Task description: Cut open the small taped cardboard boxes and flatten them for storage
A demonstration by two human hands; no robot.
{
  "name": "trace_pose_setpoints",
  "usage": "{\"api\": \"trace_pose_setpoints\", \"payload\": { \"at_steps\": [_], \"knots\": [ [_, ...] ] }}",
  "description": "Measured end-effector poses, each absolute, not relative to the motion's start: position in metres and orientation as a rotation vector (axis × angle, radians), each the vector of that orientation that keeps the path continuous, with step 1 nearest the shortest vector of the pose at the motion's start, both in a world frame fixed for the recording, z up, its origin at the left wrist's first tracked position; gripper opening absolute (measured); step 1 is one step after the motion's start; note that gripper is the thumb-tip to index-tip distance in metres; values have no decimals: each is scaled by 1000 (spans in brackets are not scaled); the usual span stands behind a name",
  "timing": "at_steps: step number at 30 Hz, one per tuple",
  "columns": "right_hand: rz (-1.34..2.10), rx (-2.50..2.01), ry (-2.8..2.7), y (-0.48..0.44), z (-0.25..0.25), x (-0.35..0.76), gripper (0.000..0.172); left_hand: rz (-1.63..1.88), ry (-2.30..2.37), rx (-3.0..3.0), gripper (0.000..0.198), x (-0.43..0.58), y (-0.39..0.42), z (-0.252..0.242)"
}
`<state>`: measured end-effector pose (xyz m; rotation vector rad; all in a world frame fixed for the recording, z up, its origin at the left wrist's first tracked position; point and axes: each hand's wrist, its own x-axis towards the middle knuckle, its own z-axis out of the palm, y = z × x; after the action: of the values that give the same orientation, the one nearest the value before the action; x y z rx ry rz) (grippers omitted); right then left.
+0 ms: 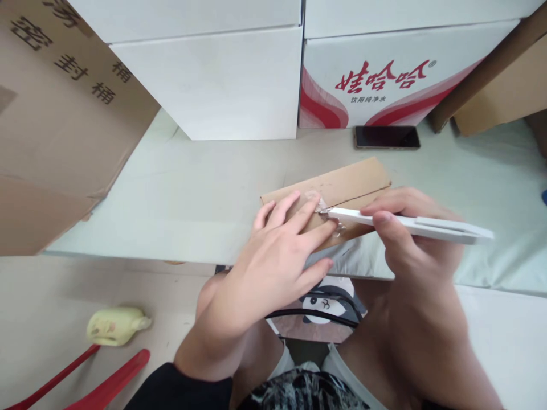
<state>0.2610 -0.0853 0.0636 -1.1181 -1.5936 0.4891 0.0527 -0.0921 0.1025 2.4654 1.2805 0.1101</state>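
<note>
A small brown cardboard box (352,181) lies slanted near the front edge of the pale green tabletop, with a dark seam along it and clear tape across its middle. My left hand (284,247) rests on the box's left part, fingers spread and pressing on it. In my right hand (412,233) is a white utility knife (431,226), held between thumb and fingers. Its tip touches the taped seam, close to my left fingertips.
A black phone (387,138) lies behind the box, before a white and red carton (384,80). A plain white carton (213,85) and large brown carton (64,131) stand left. Below are a yellow bottle (115,326) and a patterned bag (327,307).
</note>
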Motion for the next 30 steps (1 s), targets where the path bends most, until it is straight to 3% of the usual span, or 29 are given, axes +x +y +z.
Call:
{"api": "trace_pose_setpoints", "payload": {
  "at_steps": [30],
  "knots": [
    [495,-1137,-1551,-85,64,265,17,78,1289,2466,49,52,-92,102]
  ]
}}
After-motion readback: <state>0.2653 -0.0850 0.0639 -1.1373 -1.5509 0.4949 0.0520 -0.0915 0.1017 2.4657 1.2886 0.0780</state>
